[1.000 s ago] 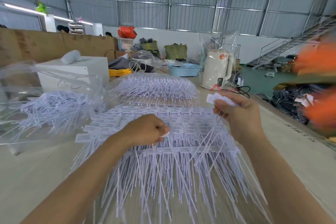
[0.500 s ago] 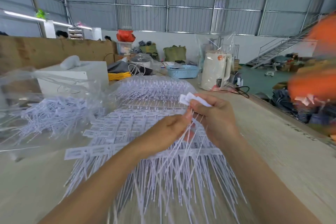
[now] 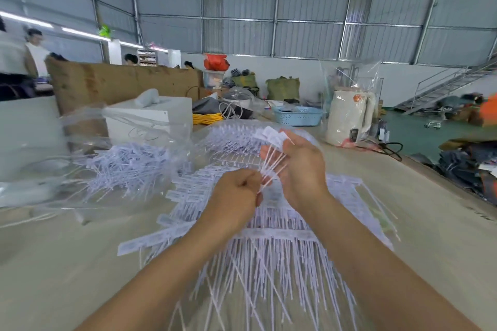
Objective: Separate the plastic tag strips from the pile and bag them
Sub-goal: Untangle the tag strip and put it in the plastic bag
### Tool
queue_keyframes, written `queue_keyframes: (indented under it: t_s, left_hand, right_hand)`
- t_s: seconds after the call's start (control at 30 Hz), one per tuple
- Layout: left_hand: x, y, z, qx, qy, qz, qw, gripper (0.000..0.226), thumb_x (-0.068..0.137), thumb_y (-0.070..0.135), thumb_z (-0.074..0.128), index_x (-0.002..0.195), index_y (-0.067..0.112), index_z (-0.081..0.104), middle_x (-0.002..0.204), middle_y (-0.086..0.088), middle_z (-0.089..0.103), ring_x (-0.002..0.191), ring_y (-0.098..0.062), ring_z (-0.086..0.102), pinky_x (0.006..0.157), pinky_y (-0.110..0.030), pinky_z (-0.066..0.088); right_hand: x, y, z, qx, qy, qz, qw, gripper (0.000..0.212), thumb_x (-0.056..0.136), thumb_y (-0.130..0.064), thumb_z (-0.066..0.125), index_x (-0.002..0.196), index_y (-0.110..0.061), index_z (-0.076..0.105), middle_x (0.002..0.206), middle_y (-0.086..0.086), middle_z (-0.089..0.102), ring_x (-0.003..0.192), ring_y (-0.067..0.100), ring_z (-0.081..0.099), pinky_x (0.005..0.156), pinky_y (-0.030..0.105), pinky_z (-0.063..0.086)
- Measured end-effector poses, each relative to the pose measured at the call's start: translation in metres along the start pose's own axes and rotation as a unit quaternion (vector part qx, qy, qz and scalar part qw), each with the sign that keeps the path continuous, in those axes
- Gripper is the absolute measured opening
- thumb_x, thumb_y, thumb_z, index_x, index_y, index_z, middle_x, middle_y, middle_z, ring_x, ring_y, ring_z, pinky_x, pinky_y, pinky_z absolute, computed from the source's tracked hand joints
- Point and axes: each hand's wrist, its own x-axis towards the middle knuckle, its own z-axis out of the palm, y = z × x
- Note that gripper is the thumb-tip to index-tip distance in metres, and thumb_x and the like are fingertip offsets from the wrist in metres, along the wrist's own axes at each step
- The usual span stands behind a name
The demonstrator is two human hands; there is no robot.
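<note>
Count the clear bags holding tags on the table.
2: one bag left of the hands, stuffed with tags; another bag farther back, behind the right hand. More may be hidden.

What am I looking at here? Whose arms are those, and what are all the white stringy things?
There is no machine here. The picture comes from a camera worn on a person's head, looking forward and down, so the two arms are that person's own.

The white stringy things are plastic tag strips. A big pile of tag strips lies spread on the table under the arms. The right hand holds a small bunch of strips by their flat tag ends, and the left hand pinches their thin tails.

To the left lies a clear plastic bag with more strips inside it. Farther back stand a white box, a blue basket and a cream kettle.
</note>
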Motion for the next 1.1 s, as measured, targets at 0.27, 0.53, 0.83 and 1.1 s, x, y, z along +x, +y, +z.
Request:
queue_keyframes:
  t_s: [0.27,0.53,0.83,1.1]
  left_hand:
    - [-0.032,-0.032,-0.104,0.127,0.062,0.009,0.99,0.036,0.094,0.015,0.054,0.062,0.002,0.062,0.047,0.005,0.054,0.037,-0.005,0.04,0.04,-0.015,0.032]
    - [-0.035,-0.046,-0.199,0.28,0.193,-0.002,0.94,0.046,0.094,0.012,0.05,0.049,0.017,0.049,0.036,0.015,0.046,0.034,-0.001,0.041,0.041,-0.011,0.031]
    - [0.1,-0.07,-0.245,0.333,0.181,-0.089,0.921,0.024,0.091,0.013,0.054,0.072,0.0,0.062,0.076,-0.016,0.058,0.069,-0.025,0.054,0.061,-0.028,0.043]
    - [0.159,-0.1,-0.208,0.465,0.15,-0.113,0.865,0.013,0.09,0.006,0.049,0.095,0.001,0.059,0.108,-0.015,0.063,0.103,-0.029,0.06,0.085,-0.032,0.049]
  right_hand:
    - [-0.019,0.051,0.08,0.051,-0.196,0.154,0.967,0.023,0.092,0.01,0.041,0.089,-0.005,0.058,0.069,0.011,0.071,0.065,0.026,0.069,0.058,0.031,0.056]
    - [-0.035,0.1,0.168,-0.027,-0.243,0.216,0.945,0.048,0.089,0.013,0.048,0.134,-0.002,0.041,0.089,0.013,0.061,0.072,0.028,0.067,0.067,0.032,0.056]
    - [-0.033,0.107,0.152,-0.218,-0.295,0.159,0.916,0.015,0.089,0.003,0.058,0.1,-0.007,0.06,0.101,0.017,0.061,0.051,0.017,0.061,0.046,0.023,0.052]
    - [-0.037,0.099,0.095,-0.369,-0.342,0.045,0.863,0.012,0.086,-0.002,0.062,0.083,-0.012,0.067,0.088,0.013,0.068,0.052,0.019,0.062,0.039,0.022,0.041]
